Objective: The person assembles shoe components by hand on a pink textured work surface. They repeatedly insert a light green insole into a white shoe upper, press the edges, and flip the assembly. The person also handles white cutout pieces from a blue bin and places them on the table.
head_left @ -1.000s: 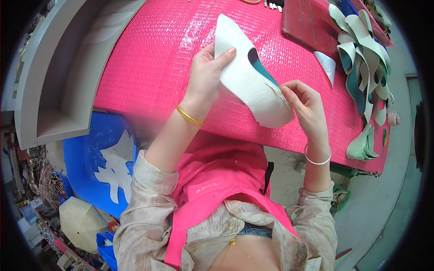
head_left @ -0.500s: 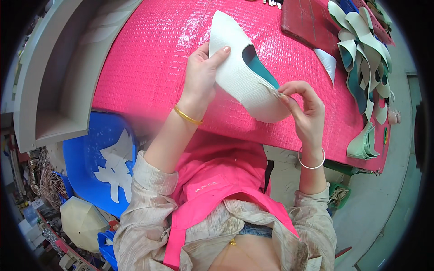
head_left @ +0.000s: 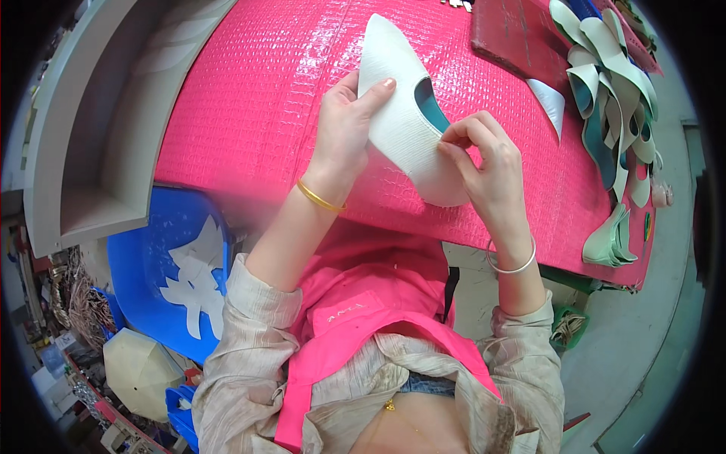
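Observation:
A white shoe upper (head_left: 404, 91) with a ribbed surface and a teal lining is held up above the pink-covered table. My left hand (head_left: 344, 125) grips its left edge, the thumb on the white face and the fingers behind. The right hand (head_left: 484, 155) is pinched at the rim of the upper's curved opening, on the near right side. Whatever lies between those fingertips is too small to make out apart from the edge itself. Teal lining shows through the opening.
Pink sheeting covers the table (head_left: 242, 113). A dark red board (head_left: 522, 38), a white triangular piece (head_left: 546, 106), a pile of more uppers (head_left: 616, 91) and folded pale green pieces (head_left: 611, 238) lie right. Left are a grey shelf (head_left: 98, 151) and a blue bin (head_left: 144, 280) with white scraps.
My right hand has moved left and slightly up along the opening's rim. The upper has shifted and turned a little, and the loose threads seen at its edge no longer show.

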The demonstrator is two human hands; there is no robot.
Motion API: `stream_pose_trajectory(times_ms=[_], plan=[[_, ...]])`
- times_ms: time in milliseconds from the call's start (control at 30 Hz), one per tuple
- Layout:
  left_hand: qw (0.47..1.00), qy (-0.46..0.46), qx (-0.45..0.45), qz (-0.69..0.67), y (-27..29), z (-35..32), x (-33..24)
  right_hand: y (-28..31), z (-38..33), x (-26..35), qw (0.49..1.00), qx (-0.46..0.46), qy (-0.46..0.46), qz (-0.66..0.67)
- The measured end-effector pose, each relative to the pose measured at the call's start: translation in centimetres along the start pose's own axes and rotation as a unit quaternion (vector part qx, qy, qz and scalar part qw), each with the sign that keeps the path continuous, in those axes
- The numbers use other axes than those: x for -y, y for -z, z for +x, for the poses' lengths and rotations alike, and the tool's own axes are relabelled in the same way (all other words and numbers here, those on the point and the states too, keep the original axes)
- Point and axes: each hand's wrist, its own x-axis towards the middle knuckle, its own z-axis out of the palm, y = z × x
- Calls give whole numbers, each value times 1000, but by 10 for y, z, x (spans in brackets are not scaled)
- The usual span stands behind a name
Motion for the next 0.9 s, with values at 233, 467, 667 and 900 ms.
stream_pose_trajectory(times_ms=[233,467,667,900], plan=[[1000,10,-6,-4,1,-1,3,3,-4,-5,996,-22,-7,89],[1000,20,6,-14,0,0,5,-2,-3,-5,999,2,2,33],[988,93,0,-127,4,-3,3,-11,-1,-6,998,-33,17,57],[972,121,42,-196,10,-28,7,-24,-3,-11,998,-13,19,64]])
